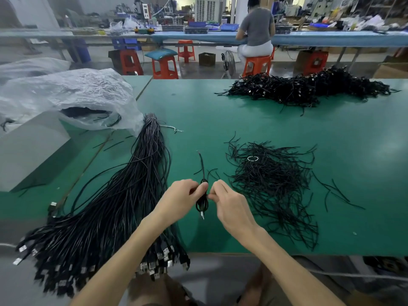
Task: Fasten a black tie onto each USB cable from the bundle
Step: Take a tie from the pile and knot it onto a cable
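**Head view: one small cable held in two hands**

A small looped black USB cable point(202, 203) is held up between both hands, just over the green table mat point(220, 120). It is pinched by the curled fingers and thumb of the left hand point(183, 196). The right hand point(229, 206) is curled too, and the side of the loop is pinched by its fingertips. A little white plug tip is seen hanging at the bottom of the loop. A thin black strand point(201, 164) is seen sticking up from the loop; it cannot be told whether it is a tie or the cable's own end.

The big bundle of long black USB cables point(132, 195) is laid on the left, with its plugs hanging over the near edge of the table. A loose heap of thin black ties point(271, 184) is spread just to the right of the hands. A second pile of black cables point(309, 89) is seen far back on the right. A crinkly clear plastic bag point(77, 96) is laid at the back left.
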`<act>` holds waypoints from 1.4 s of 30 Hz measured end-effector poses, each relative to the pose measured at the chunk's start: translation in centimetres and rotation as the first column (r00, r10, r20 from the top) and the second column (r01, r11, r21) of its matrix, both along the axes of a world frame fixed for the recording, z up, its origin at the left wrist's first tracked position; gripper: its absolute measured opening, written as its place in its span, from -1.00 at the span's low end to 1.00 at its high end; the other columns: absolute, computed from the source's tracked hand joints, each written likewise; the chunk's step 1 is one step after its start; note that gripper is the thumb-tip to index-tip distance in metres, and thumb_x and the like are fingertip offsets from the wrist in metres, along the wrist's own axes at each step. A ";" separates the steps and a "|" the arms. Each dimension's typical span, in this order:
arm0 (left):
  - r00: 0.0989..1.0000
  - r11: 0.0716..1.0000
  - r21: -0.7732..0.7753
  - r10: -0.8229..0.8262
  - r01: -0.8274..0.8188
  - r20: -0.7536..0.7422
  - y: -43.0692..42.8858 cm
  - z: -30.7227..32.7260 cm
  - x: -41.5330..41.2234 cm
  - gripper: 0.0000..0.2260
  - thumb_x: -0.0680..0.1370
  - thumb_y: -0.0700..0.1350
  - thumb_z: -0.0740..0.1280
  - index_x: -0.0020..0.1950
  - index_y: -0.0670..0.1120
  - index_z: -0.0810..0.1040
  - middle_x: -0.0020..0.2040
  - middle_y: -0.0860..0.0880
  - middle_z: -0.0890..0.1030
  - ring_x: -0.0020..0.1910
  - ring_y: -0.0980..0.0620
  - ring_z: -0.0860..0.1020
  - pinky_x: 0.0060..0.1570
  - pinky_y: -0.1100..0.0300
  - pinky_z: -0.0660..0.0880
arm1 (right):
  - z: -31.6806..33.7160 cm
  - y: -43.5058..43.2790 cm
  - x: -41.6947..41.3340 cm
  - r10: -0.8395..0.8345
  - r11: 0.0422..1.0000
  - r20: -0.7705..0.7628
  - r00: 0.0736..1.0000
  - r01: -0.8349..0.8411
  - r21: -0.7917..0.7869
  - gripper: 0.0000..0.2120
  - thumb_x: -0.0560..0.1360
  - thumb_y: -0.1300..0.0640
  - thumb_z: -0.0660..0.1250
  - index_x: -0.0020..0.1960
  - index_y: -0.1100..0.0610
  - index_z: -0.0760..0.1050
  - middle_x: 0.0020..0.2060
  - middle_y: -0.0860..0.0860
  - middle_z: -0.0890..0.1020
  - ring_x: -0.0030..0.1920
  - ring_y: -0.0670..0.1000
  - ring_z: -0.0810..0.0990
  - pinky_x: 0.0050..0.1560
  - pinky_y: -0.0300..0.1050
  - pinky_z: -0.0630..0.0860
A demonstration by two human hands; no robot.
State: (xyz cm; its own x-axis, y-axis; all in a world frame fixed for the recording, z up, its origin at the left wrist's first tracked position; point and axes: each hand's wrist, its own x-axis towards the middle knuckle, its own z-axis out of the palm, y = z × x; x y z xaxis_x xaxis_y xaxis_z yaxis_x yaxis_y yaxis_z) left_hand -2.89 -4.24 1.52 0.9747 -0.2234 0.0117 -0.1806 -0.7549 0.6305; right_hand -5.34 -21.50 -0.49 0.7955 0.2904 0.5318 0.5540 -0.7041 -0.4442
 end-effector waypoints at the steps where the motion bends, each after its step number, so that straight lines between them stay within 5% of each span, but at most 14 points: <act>1: 0.990 0.997 -0.061 0.028 -0.037 -0.138 -0.1 0.1 0.2 -0.54 0.69 0.09 0.23 -0.31 -0.15 0.38 -0.50 0.01 0.35 -0.53 0.05 0.27 -0.44 0.15 0.24 | 0.1 0.1 0.0 0.008 0.999 0.042 0.999 -0.006 -0.052 -0.73 0.51 0.38 0.46 -0.16 0.16 0.39 -0.29 -0.04 0.43 -0.40 -0.08 0.30 -0.34 -0.24 0.26; 3: 0.926 0.975 -0.175 0.066 -0.140 -0.372 -0.1 0.3 0.4 -0.59 0.67 0.08 0.27 -0.24 -0.18 0.46 -0.57 0.01 0.35 -0.59 0.04 0.30 -0.50 0.25 0.26 | 0.1 0.2 -0.1 0.047 0.989 0.103 0.994 -0.032 -0.146 -0.73 0.42 0.44 0.51 -0.17 0.20 0.45 -0.30 0.02 0.49 -0.42 0.01 0.43 -0.37 -0.22 0.32; 6: 0.882 0.926 -0.324 0.018 -0.193 -0.472 0.6 0.4 0.0 -0.57 0.65 0.11 0.33 -0.18 -0.25 0.57 -0.46 -0.03 0.56 -0.50 0.01 0.53 -0.43 0.24 0.47 | -0.1 0.0 -0.1 0.054 0.985 0.094 0.994 -0.038 -0.167 -0.71 0.39 0.47 0.51 -0.16 0.19 0.45 -0.30 0.02 0.50 -0.38 0.00 0.48 -0.32 -0.29 0.27; 10: 0.900 0.752 -0.629 -0.116 -0.196 -0.420 1.7 0.0 -0.6 -0.73 0.64 -0.07 0.38 0.24 -0.20 0.50 -0.16 -0.12 0.71 -0.28 -0.16 0.68 -0.25 0.08 0.65 | -0.7 -0.6 0.0 0.011 0.998 0.024 1.000 -0.010 -0.070 -0.73 0.50 0.46 0.42 -0.14 0.17 0.40 -0.24 -0.01 0.51 -0.15 -0.10 0.61 -0.32 -0.35 0.28; 14: 0.942 0.677 -0.736 -0.249 0.003 -0.225 2.1 -0.6 -1.2 -0.72 0.68 -0.21 0.28 0.38 0.00 0.46 -0.21 -0.08 0.57 -0.30 -0.15 0.64 -0.16 0.03 0.64 | -0.7 -0.6 0.1 -0.021 0.999 0.008 1.000 0.021 -0.041 -0.78 0.56 0.37 0.39 -0.13 0.18 0.39 -0.25 -0.03 0.48 -0.35 -0.10 0.45 -0.36 -0.26 0.28; 18: 0.939 0.740 -0.646 -0.328 0.185 -0.107 1.9 -0.7 -1.5 -0.56 0.66 -0.40 0.22 0.44 0.01 0.51 -0.12 -0.13 0.63 -0.19 -0.14 0.66 -0.05 0.04 0.60 | -0.3 -0.3 0.1 -0.009 0.999 -0.036 0.999 0.010 0.050 -0.73 0.61 0.34 0.34 -0.12 0.09 0.30 -0.22 -0.15 0.37 -0.26 -0.08 0.37 -0.33 -0.21 0.31; 22: 0.971 0.872 -0.449 -0.236 0.194 -0.040 1.5 -0.9 -1.5 -0.44 0.55 -0.51 0.27 0.28 0.12 0.59 -0.06 -0.04 0.71 -0.19 -0.04 0.67 -0.17 0.17 0.55 | -0.5 -0.4 0.0 -0.025 0.998 -0.057 0.998 0.029 0.058 -0.70 0.61 0.34 0.31 -0.11 0.06 0.26 -0.22 -0.13 0.36 -0.33 -0.08 0.31 -0.34 -0.09 0.35; 24: 0.983 0.935 -0.307 -0.182 0.178 0.015 1.3 -1.0 -1.3 -0.55 0.57 -0.40 0.35 0.18 0.17 0.62 -0.06 0.04 0.69 -0.22 0.04 0.63 -0.18 0.27 0.50 | -0.7 -0.5 -0.2 -0.034 0.998 -0.087 0.996 0.039 0.046 -0.72 0.58 0.41 0.31 -0.11 0.10 0.30 -0.22 -0.10 0.39 -0.35 0.04 0.40 -0.35 -0.02 0.38; 26: 0.985 0.964 -0.206 -0.154 0.168 0.082 1.2 -0.7 -1.2 -0.92 0.63 -0.09 0.39 0.03 0.11 0.62 -0.13 0.09 0.58 -0.25 0.13 0.53 -0.16 0.23 0.46 | -0.6 -0.5 -0.3 -0.026 0.999 -0.091 0.995 0.030 0.042 -0.73 0.58 0.41 0.29 -0.10 0.10 0.31 -0.22 -0.07 0.44 -0.34 0.09 0.51 -0.37 -0.03 0.42; 29: 0.985 0.984 -0.124 -0.111 0.127 0.129 0.8 -0.2 -1.2 -0.73 0.62 0.14 0.23 -0.19 0.02 0.45 -0.17 0.03 0.42 -0.25 0.09 0.41 -0.19 0.12 0.40 | -0.2 0.0 -0.6 0.009 0.999 -0.041 0.999 -0.007 0.053 -0.71 0.61 0.32 0.33 -0.12 0.07 0.27 -0.23 -0.14 0.37 -0.39 -0.15 0.42 -0.38 -0.28 0.29; 32: 0.988 0.997 0.027 -0.079 0.076 0.135 0.5 0.3 -1.1 -0.62 0.71 0.10 0.15 -0.20 -0.08 0.46 -0.18 0.01 0.42 -0.24 0.02 0.44 -0.14 -0.01 0.44 | -0.2 0.1 -0.4 0.002 0.998 -0.019 1.000 -0.001 0.058 -0.79 0.61 0.31 0.33 -0.13 0.16 0.35 -0.23 -0.13 0.36 -0.37 -0.10 0.38 -0.36 -0.19 0.30; 35: 0.997 0.996 0.066 -0.057 0.061 -0.055 0.1 0.7 -0.2 -0.52 0.72 0.09 0.14 -0.18 -0.26 0.51 -0.27 -0.12 0.53 -0.34 0.01 0.44 -0.24 0.00 0.42 | -0.4 0.0 -0.2 0.004 1.000 0.051 0.999 -0.004 -0.002 -0.81 0.57 0.36 0.38 -0.14 0.21 0.40 -0.27 -0.05 0.41 -0.41 0.01 0.41 -0.41 -0.09 0.40; 39: 0.891 0.995 -0.087 -0.001 -0.043 -0.454 0.4 0.5 0.6 -0.58 0.69 0.03 0.20 -0.30 -0.13 0.53 -0.45 0.00 0.54 -0.52 0.02 0.47 -0.49 0.24 0.36 | -1.2 0.1 -0.3 0.060 0.982 0.166 0.984 -0.028 -0.186 -0.72 0.40 0.45 0.53 -0.18 0.21 0.46 -0.31 0.03 0.48 -0.43 0.05 0.45 -0.39 -0.13 0.42; 42: 0.839 0.987 -0.135 0.003 -0.091 -0.544 0.3 0.3 0.7 -0.64 0.68 0.00 0.20 -0.23 -0.13 0.56 -0.41 0.00 0.60 -0.49 -0.03 0.57 -0.43 0.21 0.44 | -1.9 -0.1 0.1 0.064 0.975 0.198 0.978 -0.019 -0.220 -0.68 0.33 0.47 0.56 -0.19 0.19 0.46 -0.33 0.02 0.46 -0.43 0.02 0.43 -0.38 -0.18 0.37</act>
